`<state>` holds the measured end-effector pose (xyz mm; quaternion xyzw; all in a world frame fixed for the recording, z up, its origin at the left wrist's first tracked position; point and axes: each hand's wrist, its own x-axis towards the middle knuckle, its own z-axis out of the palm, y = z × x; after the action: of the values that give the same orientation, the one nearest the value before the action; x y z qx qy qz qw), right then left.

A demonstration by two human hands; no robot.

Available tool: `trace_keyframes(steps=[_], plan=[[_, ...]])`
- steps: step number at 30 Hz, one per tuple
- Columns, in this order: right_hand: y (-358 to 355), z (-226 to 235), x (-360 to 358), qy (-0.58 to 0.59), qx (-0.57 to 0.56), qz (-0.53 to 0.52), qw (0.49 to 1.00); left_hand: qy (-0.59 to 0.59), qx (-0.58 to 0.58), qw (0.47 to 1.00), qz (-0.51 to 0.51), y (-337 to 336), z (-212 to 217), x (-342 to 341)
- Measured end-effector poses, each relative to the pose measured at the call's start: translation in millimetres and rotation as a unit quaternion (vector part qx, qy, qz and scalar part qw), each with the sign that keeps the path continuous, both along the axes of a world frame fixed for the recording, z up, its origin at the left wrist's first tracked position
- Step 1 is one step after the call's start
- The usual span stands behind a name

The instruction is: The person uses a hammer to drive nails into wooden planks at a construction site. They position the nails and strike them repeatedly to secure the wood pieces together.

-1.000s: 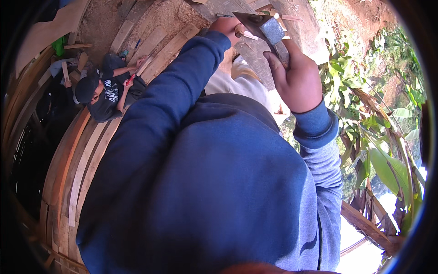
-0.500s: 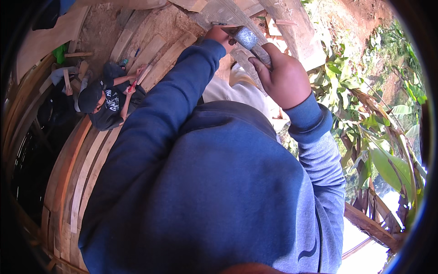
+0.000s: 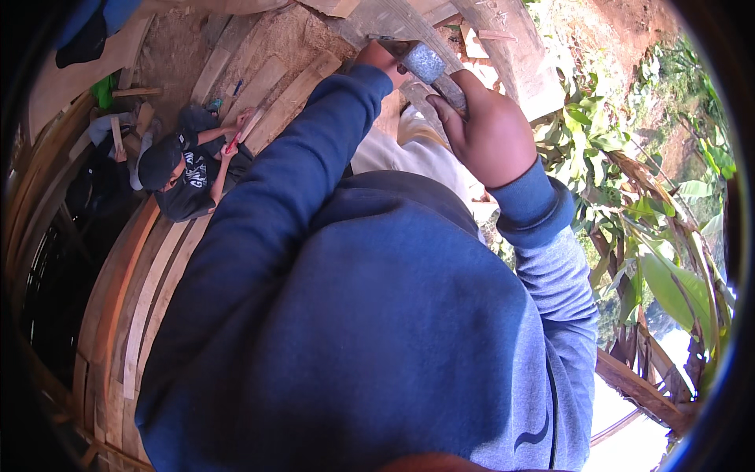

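My right hand [image 3: 499,134] is wrapped round the handle of a hammer [image 3: 425,63], its thumb along the grip. The hammer's blocky grey metal head is up beside my left hand [image 3: 377,60], over the planks at the top of the view. My left hand looks closed, with its fingers partly hidden behind the hammer head. A small thin dark piece [image 3: 384,38] shows just past its knuckles; whether the hand grips it I cannot tell. Beneath the hammer lies a weathered wooden board [image 3: 417,27].
Curved timber planking [image 3: 149,307] runs down the left side. A co-worker in a dark cap and shirt [image 3: 189,177] sits there, holding a red-handled tool against a plank. Another person is partly visible behind. Leafy plants [image 3: 668,275] and a wooden beam [image 3: 641,389] stand at the right.
Both hands and the hammer stay almost in place. The view has shifted very slightly. A dark blue shape at the top left corner shows more now.
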<state>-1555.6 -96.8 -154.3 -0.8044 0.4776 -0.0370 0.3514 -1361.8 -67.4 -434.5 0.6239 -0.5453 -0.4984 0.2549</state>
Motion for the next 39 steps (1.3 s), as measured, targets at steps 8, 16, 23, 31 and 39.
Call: trace_keyframes(steps=[8,16,23,31,39], plan=[[3.7,-8.5,-5.8,-0.001,-0.008,-0.018,1.0,-0.039,0.043,0.998,0.02,-0.6,24.7,-8.5],[2.1,-3.2,-10.9,-0.036,0.021,-0.09,0.995,-0.093,0.102,0.99,0.009,-12.2,75.3,-14.0],[21.4,-13.7,-15.8,-0.041,-0.001,-0.14,0.989,-0.111,0.033,0.993,0.003,10.9,80.2,-1.7],[23.3,-10.3,-10.5,-0.01,-0.033,-0.12,0.992,-0.152,0.135,0.979,-0.008,78.1,65.2,73.0],[31.7,-10.8,-7.4,-0.038,-0.013,-0.148,0.988,-0.053,0.007,0.998,0.022,26.5,107.7,11.2]])
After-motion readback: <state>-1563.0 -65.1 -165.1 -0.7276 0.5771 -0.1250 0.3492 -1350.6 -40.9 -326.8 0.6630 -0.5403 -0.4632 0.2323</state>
